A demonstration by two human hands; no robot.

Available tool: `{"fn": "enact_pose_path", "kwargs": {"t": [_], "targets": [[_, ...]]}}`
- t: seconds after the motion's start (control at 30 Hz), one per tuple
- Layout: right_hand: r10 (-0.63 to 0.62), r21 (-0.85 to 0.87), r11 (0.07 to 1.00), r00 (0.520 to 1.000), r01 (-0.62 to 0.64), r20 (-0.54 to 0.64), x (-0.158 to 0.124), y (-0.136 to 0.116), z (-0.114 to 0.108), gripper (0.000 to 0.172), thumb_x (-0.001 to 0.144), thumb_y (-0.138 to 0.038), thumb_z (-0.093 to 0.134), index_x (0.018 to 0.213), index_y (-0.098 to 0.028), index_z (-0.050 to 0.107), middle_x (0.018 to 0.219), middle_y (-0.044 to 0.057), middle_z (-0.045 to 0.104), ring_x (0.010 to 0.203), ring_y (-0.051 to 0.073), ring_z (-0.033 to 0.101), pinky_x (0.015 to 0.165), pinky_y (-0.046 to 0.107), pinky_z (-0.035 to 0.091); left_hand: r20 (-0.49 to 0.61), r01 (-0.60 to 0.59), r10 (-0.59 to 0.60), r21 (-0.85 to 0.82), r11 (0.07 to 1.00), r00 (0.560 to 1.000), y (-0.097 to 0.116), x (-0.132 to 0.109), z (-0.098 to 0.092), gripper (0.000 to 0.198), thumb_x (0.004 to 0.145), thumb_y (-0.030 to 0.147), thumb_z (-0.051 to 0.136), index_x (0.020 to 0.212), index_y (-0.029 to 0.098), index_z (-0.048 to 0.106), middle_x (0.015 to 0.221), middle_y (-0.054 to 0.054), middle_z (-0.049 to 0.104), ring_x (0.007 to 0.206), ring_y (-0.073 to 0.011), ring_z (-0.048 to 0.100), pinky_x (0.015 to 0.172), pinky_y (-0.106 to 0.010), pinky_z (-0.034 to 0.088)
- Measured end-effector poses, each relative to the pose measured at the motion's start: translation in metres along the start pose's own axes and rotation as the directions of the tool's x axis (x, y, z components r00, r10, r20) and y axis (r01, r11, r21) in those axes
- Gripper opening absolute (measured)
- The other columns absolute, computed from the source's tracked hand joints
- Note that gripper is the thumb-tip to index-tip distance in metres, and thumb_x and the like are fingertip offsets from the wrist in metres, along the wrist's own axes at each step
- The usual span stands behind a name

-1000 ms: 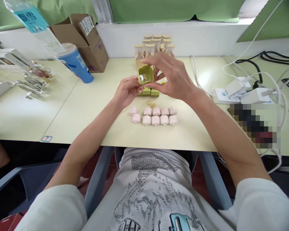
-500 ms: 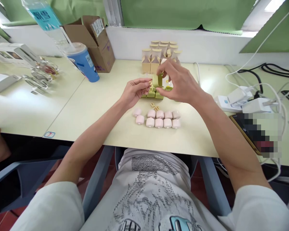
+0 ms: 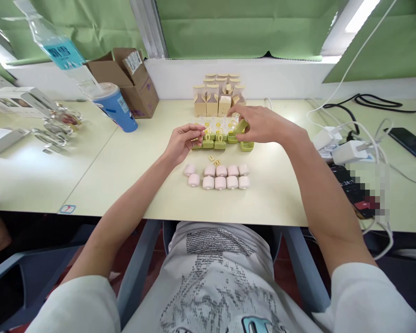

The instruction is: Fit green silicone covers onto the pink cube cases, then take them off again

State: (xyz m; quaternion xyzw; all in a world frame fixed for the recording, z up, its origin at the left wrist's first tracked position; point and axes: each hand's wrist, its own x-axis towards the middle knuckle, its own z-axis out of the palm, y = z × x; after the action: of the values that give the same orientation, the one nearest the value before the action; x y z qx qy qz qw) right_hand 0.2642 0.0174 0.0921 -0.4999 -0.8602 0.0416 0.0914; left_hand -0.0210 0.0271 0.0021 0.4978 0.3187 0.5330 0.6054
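My right hand [image 3: 261,125] pinches a small green case [image 3: 239,127] just above the pale table [image 3: 131,162], at the right end of a row of green cases [image 3: 214,143] with yellow loops. My left hand [image 3: 181,142] rests at the row's left end, fingers curled together on a small piece I cannot make out. Another green case [image 3: 247,146] lies just right of the row. Two rows of pink cases [image 3: 221,176] sit nearer me, with a loose yellow loop [image 3: 214,161] above them. Small beige boxes [image 3: 216,96] stand behind.
A blue cup [image 3: 115,106] under a tilted water bottle [image 3: 60,51] and an open cardboard box [image 3: 130,81] stand at the back left. White chargers and cables [image 3: 343,145] and a dark phone [image 3: 409,143] lie to the right. White boxes and clear items lie far left.
My right hand has lowered the green case from mid-air down to the right end of the green row. My left hand has dropped to the row's left end. The camera has tilted slightly.
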Motion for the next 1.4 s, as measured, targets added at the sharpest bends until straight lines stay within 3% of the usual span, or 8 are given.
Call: {"fn": "enact_pose_path", "kwargs": {"t": [0.17, 0.33, 0.5, 0.63, 0.77, 1.07, 1.23, 1.4], "targets": [[0.139, -0.116, 0.986, 0.968, -0.116, 0.210, -0.001, 0.013, -0.004, 0.051, 0.093, -0.045, 0.082, 0.139, -0.025, 0.075, 0.124, 0.014, 0.079, 0.106, 0.033, 0.071, 0.082, 0.041, 0.050, 0.030, -0.003, 0.003, 0.010, 1.000, 1.000, -0.003, 0.000, -0.001, 0.021, 0.068, 0.021, 0.093, 0.088, 0.016, 0.088, 0.083, -0.003, 0.078, 0.069, -0.0094, 0.068, 0.062, -0.021, 0.056], [0.493, -0.294, 0.866, 0.790, -0.404, 0.365, 0.002, 0.030, 0.002, 0.049, 0.086, -0.052, 0.096, 0.121, -0.022, 0.081, 0.116, 0.016, 0.081, 0.101, 0.036, 0.076, 0.080, 0.046, 0.055, 0.040, 0.007, -0.008, 0.016, 1.000, 0.999, -0.005, 0.000, -0.001, 0.023, 0.066, 0.023, 0.095, 0.086, 0.016, 0.088, 0.081, -0.003, 0.078, 0.068, -0.0096, 0.068, 0.061, -0.022, 0.056], [0.543, -0.236, 0.836, 0.681, -0.496, 0.492, 0.009, 0.051, 0.016, 0.060, 0.083, -0.054, 0.102, 0.126, -0.019, 0.080, 0.115, 0.016, 0.084, 0.095, 0.033, 0.080, 0.077, 0.044, 0.057, 0.046, 0.008, -0.009, 0.015, 1.000, 0.999, -0.004, 0.000, 0.001, 0.023, 0.064, 0.023, 0.097, 0.084, 0.016, 0.088, 0.080, -0.003, 0.079, 0.067, -0.0095, 0.068, 0.060, -0.021, 0.057], [0.499, -0.250, 0.865, 0.792, -0.434, 0.351, 0.010, 0.054, 0.016, 0.068, 0.088, -0.056, 0.097, 0.141, -0.019, 0.077, 0.133, 0.021, 0.083, 0.108, 0.039, 0.079, 0.083, 0.046, 0.059, 0.055, 0.003, -0.003, 0.010, 1.000, 0.998, -0.004, -0.001, 0.001, 0.022, 0.065, 0.022, 0.097, 0.085, 0.016, 0.089, 0.079, -0.003, 0.079, 0.067, -0.0098, 0.068, 0.061, -0.022, 0.057], [0.295, -0.200, 0.938, 0.955, -0.283, 0.032, 0.018, 0.023, 0.024, 0.030, 0.106, -0.038, 0.073, 0.129, -0.021, 0.085, 0.126, 0.016, 0.085, 0.119, 0.037, 0.075, 0.100, 0.046, 0.057, 0.049, 0.004, -0.005, 0.026, 1.000, 0.999, -0.005, -0.001, 0.002, 0.024, 0.065, 0.024, 0.096, 0.086, 0.014, 0.089, 0.080, -0.004, 0.078, 0.068, -0.0106, 0.069, 0.061, -0.023, 0.058], [0.177, -0.316, 0.940, 0.975, -0.127, 0.135, 0.033, -0.011, 0.065, 0.045, 0.100, -0.004, 0.052, 0.132, -0.009, 0.084, 0.140, 0.027, 0.081, 0.118, 0.039, 0.077, 0.090, 0.044, 0.054, 0.036, 0.011, -0.013, 0.076, 0.997, 0.999, -0.005, -0.001, 0.003, 0.022, 0.067, 0.026, 0.092, 0.085, 0.016, 0.086, 0.077, -0.003, 0.076, 0.065, -0.0106, 0.066, 0.061, -0.024, 0.055], [0.141, -0.198, 0.972, 0.989, -0.130, 0.046, 0.021, -0.012, 0.034, 0.030, 0.100, -0.014, 0.060, 0.108, -0.016, 0.088, 0.117, 0.020, 0.085, 0.103, 0.036, 0.075, 0.086, 0.046, 0.054, 0.045, -0.028, 0.025, 0.068, 0.997, 0.999, -0.006, -0.004, 0.003, 0.025, 0.071, 0.027, 0.096, 0.091, 0.016, 0.086, 0.087, -0.004, 0.078, 0.071, -0.0114, 0.068, 0.061, -0.023, 0.056], [-0.139, 0.033, 0.989, 0.987, 0.142, -0.076, 0.003, -0.049, 0.004, 0.018, 0.101, -0.022, 0.068, 0.102, -0.020, 0.086, 0.107, 0.010, 0.081, 0.099, 0.025, 0.070, 0.089, 0.040, 0.051, 0.232, -0.004, -0.008, 0.051, 0.999, 0.973, -0.006, -0.013, 0.013, 0.075, 0.076, 0.056, 0.107, 0.139, 0.027, 0.079, 0.123, -0.009, 0.081, 0.092, -0.0228, 0.084, 0.063, -0.028, 0.063]]}}
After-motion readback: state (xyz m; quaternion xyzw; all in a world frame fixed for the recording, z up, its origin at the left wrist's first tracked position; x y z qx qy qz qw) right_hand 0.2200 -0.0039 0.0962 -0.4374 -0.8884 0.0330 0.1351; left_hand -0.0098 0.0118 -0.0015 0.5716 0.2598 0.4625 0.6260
